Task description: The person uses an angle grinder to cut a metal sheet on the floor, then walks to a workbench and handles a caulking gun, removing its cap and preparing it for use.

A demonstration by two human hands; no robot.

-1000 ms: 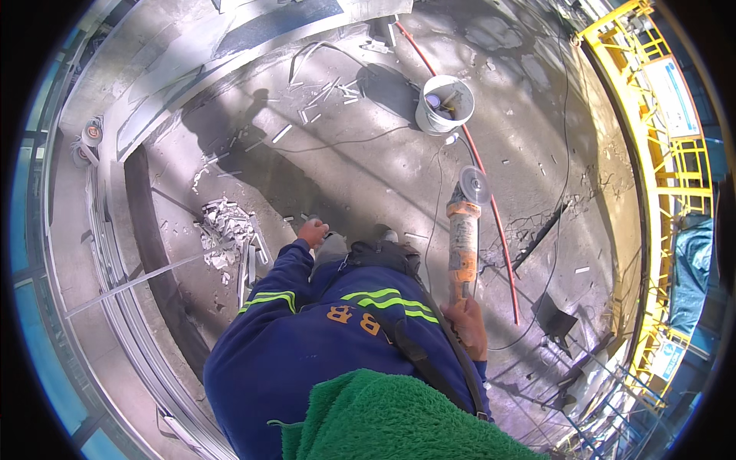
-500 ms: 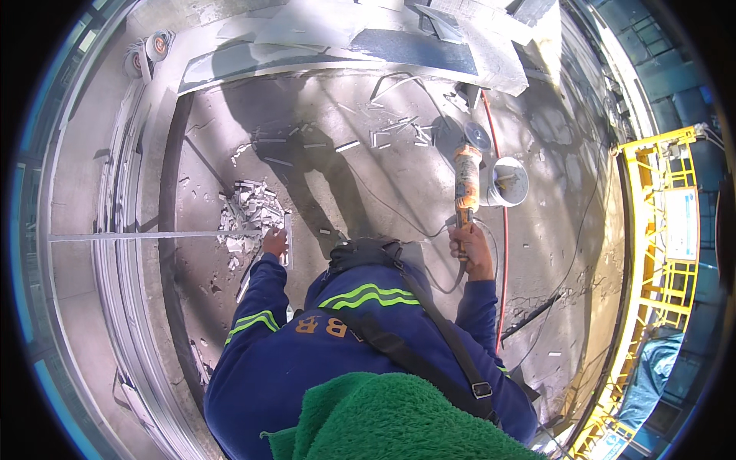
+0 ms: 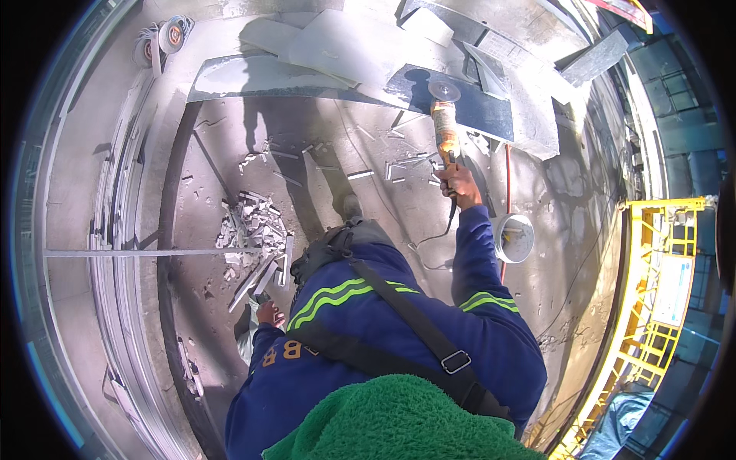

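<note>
My right hand [image 3: 460, 185] is closed round the rear handle of an orange angle grinder [image 3: 445, 136], held out ahead of me. Its round disc [image 3: 444, 92] shows over a dark stone slab [image 3: 483, 113]; I cannot tell whether they touch. My left hand [image 3: 270, 313] hangs low by my side, fingers loosely apart, with nothing visible in it. A pale sack [image 3: 247, 333] lies beside that hand. Just ahead of it are long offcut strips [image 3: 264, 277] and a heap of broken pieces [image 3: 257, 222].
Pale slabs [image 3: 345, 50] lie across the far side. A white bucket [image 3: 514, 238] stands to the right, near a red hose [image 3: 507, 180]. Thin offcuts [image 3: 360, 175] litter the floor. Yellow metal framing [image 3: 644, 284] runs along the right; long rails [image 3: 123, 322] line the left.
My right hand has carried the grinder forward, from beside the bucket to the dark slab. My left hand has drawn back from the offcut heap toward my side. My body has turned.
</note>
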